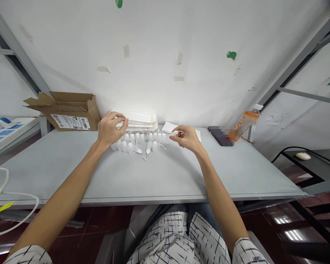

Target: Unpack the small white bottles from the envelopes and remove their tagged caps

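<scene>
Between the thumb and fingers of my right hand [185, 137] is a small white bottle-shaped piece [174, 133], with a thin white cord trailing from it. My left hand [111, 128] hovers over the left end of a group of similar white pieces [124, 146]. Its thumb and index fingertips come together in a pinch, and whatever may be between them is too small to make out. Most pieces in the group stand upright in rough rows; a couple lie tilted at the front with their cords [145, 156] loose. Behind them, partly hidden by my left hand, are stacked white trays [141, 119].
An open cardboard box [71, 110] stands at the back left. A white sheet or flat packet [169, 127] lies behind my right hand. Farther right are a dark flat object [220, 135] and an orange drink bottle [246, 123]. The grey table [159, 179] meets a white wall.
</scene>
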`<state>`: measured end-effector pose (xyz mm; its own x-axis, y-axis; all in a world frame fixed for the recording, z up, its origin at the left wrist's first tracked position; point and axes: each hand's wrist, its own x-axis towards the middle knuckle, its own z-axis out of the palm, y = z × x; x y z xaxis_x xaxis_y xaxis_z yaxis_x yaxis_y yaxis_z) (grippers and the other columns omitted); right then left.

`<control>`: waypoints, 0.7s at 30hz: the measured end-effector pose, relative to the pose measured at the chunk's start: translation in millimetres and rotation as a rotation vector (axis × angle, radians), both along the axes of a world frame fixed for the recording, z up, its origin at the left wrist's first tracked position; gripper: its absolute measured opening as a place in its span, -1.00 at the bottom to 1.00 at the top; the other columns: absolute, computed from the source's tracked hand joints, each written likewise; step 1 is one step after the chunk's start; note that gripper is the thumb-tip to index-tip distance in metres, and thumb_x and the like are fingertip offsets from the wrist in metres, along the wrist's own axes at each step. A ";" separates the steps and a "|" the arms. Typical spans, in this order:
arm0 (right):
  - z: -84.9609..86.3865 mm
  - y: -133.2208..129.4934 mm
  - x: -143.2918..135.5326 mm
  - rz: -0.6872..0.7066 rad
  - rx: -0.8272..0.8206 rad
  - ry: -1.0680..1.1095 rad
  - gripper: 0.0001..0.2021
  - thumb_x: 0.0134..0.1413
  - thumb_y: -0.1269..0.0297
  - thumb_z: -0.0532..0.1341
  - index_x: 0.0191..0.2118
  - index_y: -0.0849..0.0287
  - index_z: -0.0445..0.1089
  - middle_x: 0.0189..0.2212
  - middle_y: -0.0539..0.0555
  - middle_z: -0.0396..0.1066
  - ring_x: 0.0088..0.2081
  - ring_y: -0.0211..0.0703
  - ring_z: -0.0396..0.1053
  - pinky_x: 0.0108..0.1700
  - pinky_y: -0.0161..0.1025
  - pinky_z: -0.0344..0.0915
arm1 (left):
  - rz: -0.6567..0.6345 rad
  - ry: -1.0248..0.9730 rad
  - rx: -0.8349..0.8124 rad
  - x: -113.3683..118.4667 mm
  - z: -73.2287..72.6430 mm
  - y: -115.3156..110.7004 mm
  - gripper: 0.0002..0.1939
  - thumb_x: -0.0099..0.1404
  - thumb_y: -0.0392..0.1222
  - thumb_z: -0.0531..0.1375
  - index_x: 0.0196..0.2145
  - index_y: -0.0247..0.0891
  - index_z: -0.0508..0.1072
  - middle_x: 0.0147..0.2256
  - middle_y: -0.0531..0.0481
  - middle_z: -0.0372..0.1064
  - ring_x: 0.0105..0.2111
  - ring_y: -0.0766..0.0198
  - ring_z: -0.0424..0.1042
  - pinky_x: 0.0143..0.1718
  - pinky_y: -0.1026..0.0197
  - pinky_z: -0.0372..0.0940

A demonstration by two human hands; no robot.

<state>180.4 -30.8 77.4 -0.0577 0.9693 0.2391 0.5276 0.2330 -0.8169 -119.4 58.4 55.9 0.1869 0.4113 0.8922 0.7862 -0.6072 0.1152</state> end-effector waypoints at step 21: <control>-28.6 12.3 -9.7 0.273 -0.323 -0.093 -0.79 -0.18 0.45 0.31 -0.60 0.19 0.24 -0.66 -0.04 0.38 -0.59 -0.21 0.42 -0.57 -0.34 0.34 | -0.038 0.036 -0.060 2.7 2.6 -3.4 -0.74 0.28 -0.07 0.14 -0.49 -0.17 0.50 -0.34 -0.03 0.50 -0.31 0.15 0.43 -0.29 0.09 0.33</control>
<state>170.7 -18.6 48.8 -0.3290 0.9398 -0.0925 0.5573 0.1141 -0.8224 -116.7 55.0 58.5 0.2352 0.4556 0.8585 0.7672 -0.6294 0.1239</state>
